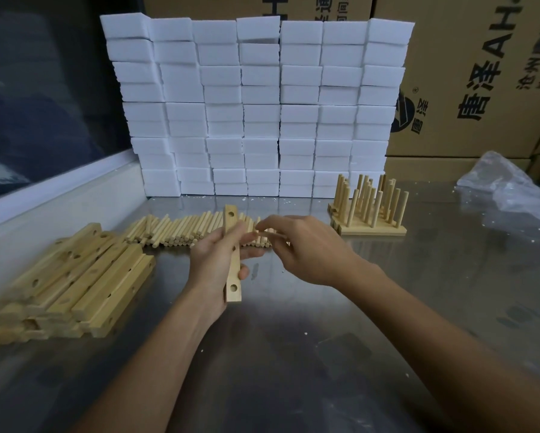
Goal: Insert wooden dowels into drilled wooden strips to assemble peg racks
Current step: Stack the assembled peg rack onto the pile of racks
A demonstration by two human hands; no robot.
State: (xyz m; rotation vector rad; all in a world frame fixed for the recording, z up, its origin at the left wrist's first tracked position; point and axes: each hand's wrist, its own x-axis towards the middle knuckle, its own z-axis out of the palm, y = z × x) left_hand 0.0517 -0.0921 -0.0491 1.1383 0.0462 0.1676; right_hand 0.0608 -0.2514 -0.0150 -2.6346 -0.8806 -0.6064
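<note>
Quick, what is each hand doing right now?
Left hand: grips a drilled wooden strip, held upright.
Right hand: pinches a wooden dowel at its fingertips, beside the strip.

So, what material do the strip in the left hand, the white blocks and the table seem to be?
Drilled strip: pale unfinished wood, grain faintly visible. White blocks: probably foam, matte, crumbs scattered below. Table: likely stainless steel, dull grey sheen with blurred reflections.

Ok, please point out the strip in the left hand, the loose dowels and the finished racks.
strip (233, 270): head view, lower middle of its face
dowels (181, 229): head view, middle of the pile
racks (373, 230): head view, front edge of the base
</note>
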